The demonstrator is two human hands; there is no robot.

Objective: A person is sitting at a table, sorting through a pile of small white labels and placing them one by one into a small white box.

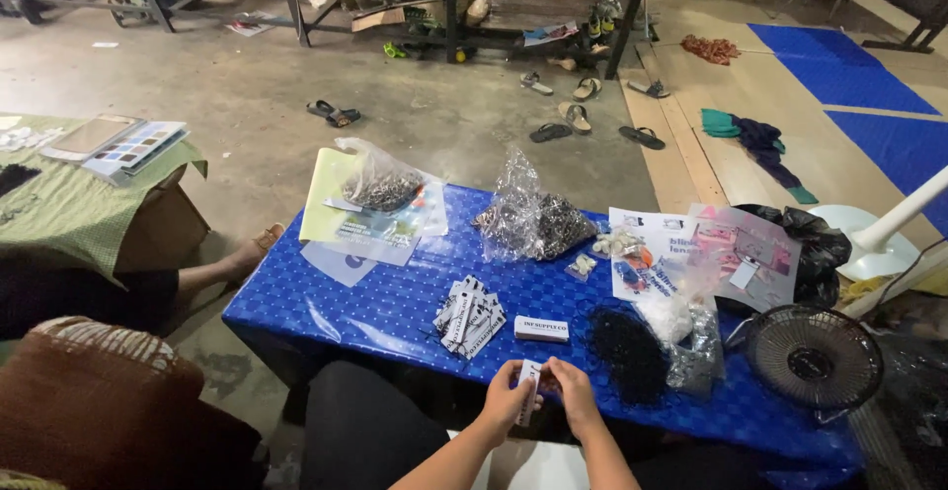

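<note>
Both hands (543, 396) — small white card (529, 383) pinched between fingertips

We see a bench (395, 302) covered in glossy blue dotted cloth. A small white tag (530, 388) with dark print sits between our fingers. Beside it lie a white box (541, 329), a black netting heap (629, 352) and a black fan (814, 360). The neighbouring cloth (69, 204) is green checked.

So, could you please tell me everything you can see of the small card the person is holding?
The small white card is a narrow rectangular tag, apparently thin card with dark print on its face. It stands roughly upright, pinched between the left hand and the right hand, just above the near edge of the blue table. Fingers cover its sides, so its lower end is hidden. Similar tags lie piled on the table beyond it.
</note>
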